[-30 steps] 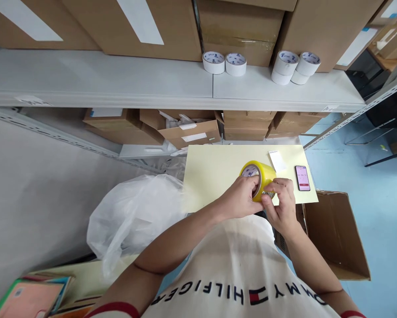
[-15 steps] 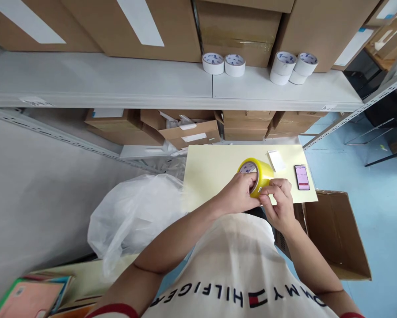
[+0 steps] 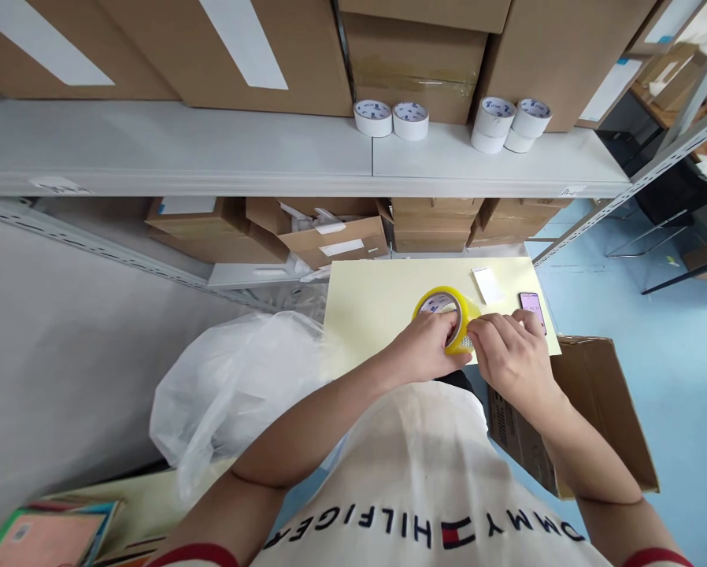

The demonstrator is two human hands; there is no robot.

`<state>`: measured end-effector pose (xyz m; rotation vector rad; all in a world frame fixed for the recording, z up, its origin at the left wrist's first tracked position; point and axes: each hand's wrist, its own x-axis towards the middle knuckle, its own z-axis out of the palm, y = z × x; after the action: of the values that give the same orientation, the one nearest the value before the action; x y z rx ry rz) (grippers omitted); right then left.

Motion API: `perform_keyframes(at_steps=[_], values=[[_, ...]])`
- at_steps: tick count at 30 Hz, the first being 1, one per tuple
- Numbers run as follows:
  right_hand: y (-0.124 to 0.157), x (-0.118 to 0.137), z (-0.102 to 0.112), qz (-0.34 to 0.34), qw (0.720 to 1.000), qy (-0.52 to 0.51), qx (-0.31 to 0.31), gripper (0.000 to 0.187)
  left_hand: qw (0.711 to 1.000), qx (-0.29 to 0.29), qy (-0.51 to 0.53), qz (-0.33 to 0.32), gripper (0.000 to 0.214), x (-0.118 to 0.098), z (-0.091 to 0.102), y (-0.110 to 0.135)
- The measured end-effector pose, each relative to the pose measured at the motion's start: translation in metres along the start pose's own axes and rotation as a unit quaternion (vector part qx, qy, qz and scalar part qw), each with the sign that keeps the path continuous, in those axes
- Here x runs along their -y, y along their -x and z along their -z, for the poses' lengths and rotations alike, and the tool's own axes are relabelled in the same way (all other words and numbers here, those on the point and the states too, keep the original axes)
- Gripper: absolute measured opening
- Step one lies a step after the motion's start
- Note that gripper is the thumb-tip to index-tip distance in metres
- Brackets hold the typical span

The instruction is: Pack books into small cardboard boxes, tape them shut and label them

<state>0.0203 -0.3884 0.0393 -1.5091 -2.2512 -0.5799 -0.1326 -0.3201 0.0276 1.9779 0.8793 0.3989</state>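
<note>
A roll of yellow packing tape (image 3: pixel 464 304) is held on its side above the pale yellow table (image 3: pixel 371 303). My left hand (image 3: pixel 433 345) is closed on it from the near left, with the thumb inside the cardboard core and the fingers beneath. At the roll's right side, my right hand (image 3: pixel 510 350) is closed, its fingertips pinched against the tape surface. Whether a loose tape end lies between those fingertips is too small to tell. A phone (image 3: pixel 531 305) lies on the table just beyond the right hand, partly covered by it.
White tape rolls (image 3: pixel 411 121) stand on the grey shelf (image 3: pixel 212 150), before cardboard boxes (image 3: pixel 418 63). A white pad (image 3: pixel 486 285) lies on the table. Left of it is a clear plastic bag (image 3: pixel 229 386); an open cardboard box (image 3: pixel 607 409) stands at right. Folders (image 3: pixel 52 535) lie lower left.
My right hand has turned so its back faces up and has shifted right, now partly covering the phone. The tape roll has moved slightly left in my left hand.
</note>
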Motion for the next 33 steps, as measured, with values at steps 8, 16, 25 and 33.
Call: perform_keyframes(at_steps=[8,16,25,33], values=[[-0.001,-0.006,-0.007,0.079,0.995,0.038,0.051,0.022,0.999,0.028,-0.017,-0.026,0.021,0.004,0.0,0.007],[0.002,-0.019,-0.013,0.065,0.997,-0.026,0.024,0.016,0.965,-0.134,-0.096,-0.205,0.015,0.038,-0.008,0.026],[0.004,-0.026,-0.01,0.018,0.974,-0.225,-0.028,0.012,0.971,-0.173,-0.004,-0.163,0.023,0.045,-0.009,0.027],[0.0,-0.028,-0.012,-0.012,0.96,-0.28,-0.009,0.02,0.978,-0.143,0.031,-0.149,0.023,0.045,-0.005,0.023]])
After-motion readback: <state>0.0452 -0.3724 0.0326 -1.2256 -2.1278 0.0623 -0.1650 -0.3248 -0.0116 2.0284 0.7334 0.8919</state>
